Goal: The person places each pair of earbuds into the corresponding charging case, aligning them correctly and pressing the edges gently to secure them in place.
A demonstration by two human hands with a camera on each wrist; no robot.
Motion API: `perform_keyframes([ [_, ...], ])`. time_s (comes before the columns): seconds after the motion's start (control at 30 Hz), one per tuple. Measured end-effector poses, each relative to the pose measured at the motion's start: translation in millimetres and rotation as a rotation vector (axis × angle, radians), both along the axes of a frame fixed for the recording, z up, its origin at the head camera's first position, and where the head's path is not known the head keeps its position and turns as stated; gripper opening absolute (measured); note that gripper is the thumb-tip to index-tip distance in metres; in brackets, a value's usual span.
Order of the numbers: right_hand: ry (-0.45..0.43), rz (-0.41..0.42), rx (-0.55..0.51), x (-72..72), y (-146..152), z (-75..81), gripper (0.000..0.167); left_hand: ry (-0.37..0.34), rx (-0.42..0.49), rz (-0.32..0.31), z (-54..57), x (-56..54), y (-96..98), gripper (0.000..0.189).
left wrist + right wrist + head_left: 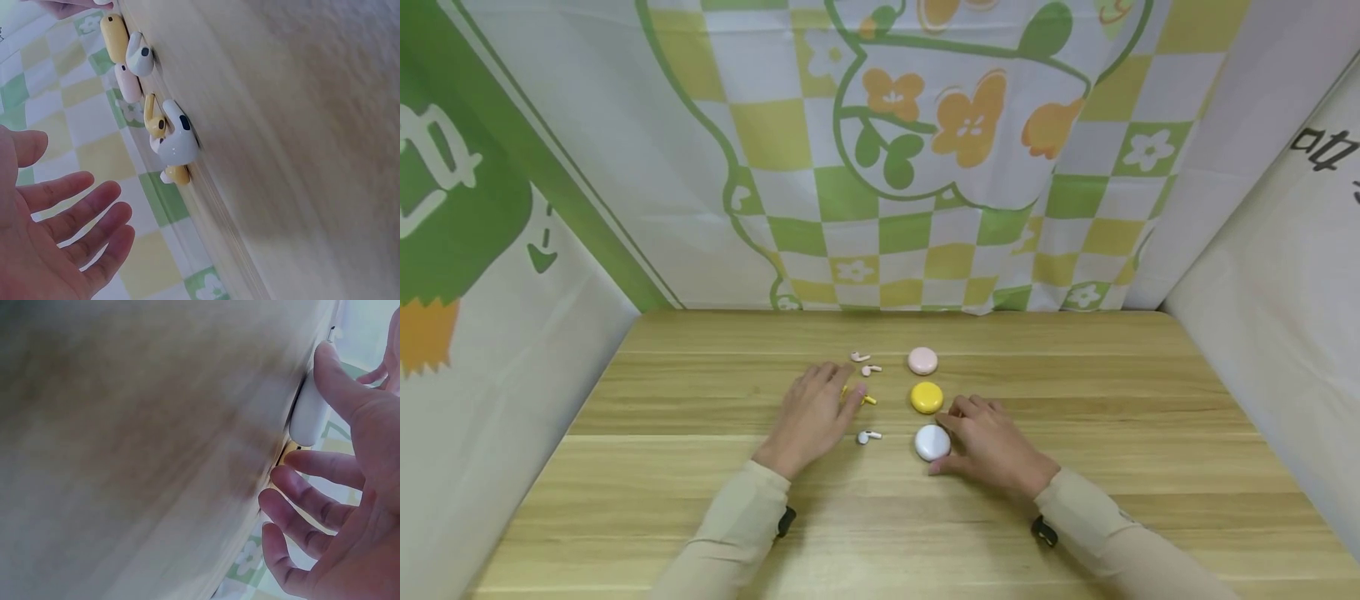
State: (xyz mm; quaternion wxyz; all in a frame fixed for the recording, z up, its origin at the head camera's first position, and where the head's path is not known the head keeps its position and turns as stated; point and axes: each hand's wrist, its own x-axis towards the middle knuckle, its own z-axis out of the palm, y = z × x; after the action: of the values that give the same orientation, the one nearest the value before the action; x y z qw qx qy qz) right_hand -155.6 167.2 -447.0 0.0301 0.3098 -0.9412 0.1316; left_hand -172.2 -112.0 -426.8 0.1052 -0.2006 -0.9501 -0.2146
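Relaxed fingers spread over the wooden tabletop, my left hand (pixel 811 417) hovers beside the earbuds. Its thumb overlaps the yellow earbuds (pixel 869 401) in the head view. A white earbud (pixel 867 437) lies nearer me; the left wrist view shows two white earbuds (pixel 180 147), one hidden from the head camera. Around the round white case (pixel 932 443), my right hand (pixel 996 446) has its thumb at the near side and forefinger at the far side. The right wrist view shows its fingers loosely bent, with the thumb overlapping the white case (pixel 309 412).
A yellow case (pixel 927 397) and a pink case (pixel 922 361) line up beyond the white one. Two pink earbuds (pixel 871 370) lie left of the pink case. A patterned curtain (pixel 925 242) hangs behind the wooden table (pixel 1075 367), with cloth walls at both sides.
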Motion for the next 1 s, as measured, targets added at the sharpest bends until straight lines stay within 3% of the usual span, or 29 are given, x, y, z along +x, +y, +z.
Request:
perform_keyframes([
  [0.43,0.024,0.024,-0.009,-0.9,-1.0,-1.8,0.062,-0.085,0.025,-0.035,-0.9,4.7,7.9,0.050],
  [1.0,0.044,0.044,-0.024,-2.2,1.6,-0.8,0.059,-0.122,0.061,-0.067,-1.7,8.1,14.1,0.049],
])
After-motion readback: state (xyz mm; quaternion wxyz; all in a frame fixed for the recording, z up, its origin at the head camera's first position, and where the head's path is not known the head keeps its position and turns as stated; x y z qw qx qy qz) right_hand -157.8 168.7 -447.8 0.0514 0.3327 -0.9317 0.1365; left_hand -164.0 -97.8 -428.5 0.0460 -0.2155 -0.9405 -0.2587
